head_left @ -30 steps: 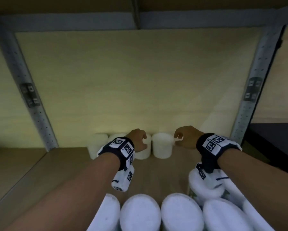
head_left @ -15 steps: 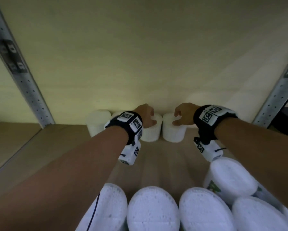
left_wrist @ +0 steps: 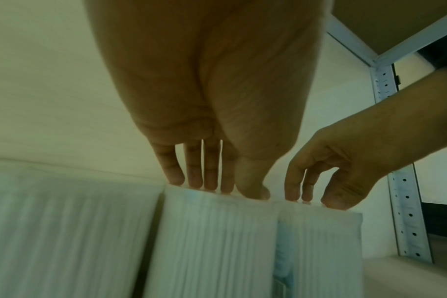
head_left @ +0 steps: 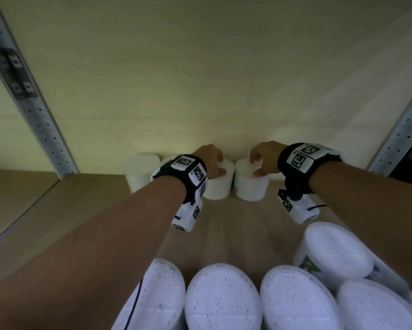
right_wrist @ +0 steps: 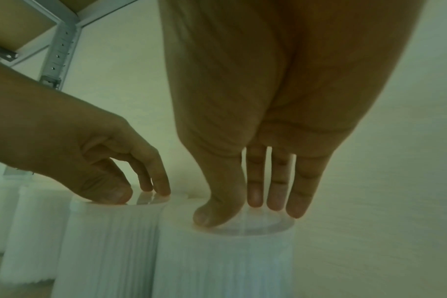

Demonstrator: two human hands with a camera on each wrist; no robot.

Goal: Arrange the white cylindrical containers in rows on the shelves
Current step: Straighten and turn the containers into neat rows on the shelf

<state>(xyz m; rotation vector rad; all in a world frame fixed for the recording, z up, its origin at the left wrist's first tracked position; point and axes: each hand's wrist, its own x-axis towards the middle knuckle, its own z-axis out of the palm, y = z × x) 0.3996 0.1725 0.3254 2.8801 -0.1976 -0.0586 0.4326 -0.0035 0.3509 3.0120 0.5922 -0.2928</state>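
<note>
Left hand, fingers nearly straight and close together, tips pressing down on the flat lid of one white container; right hand, fingers loosely bent, thumb and fingertips set on the lid of the neighbouring container. Neither hand wrapped round a wall: contact from above only, probably to seat each cylinder upright and nudge it back without tipping it. Both containers upright, side by side and touching or nearly so, hard against the back panel of the shelf. Just left of the left-hand container, two more cylinders in the same line along the back panel, the nearer one largely hidden behind the wrist. Well forward of the back panel, at the shelf's front edge, a cluster of further white containers seen lid-on, apparently the stock awaiting placement. Perforated metal uprights at either end of the back panel. Back row judged only partly filled.
</note>
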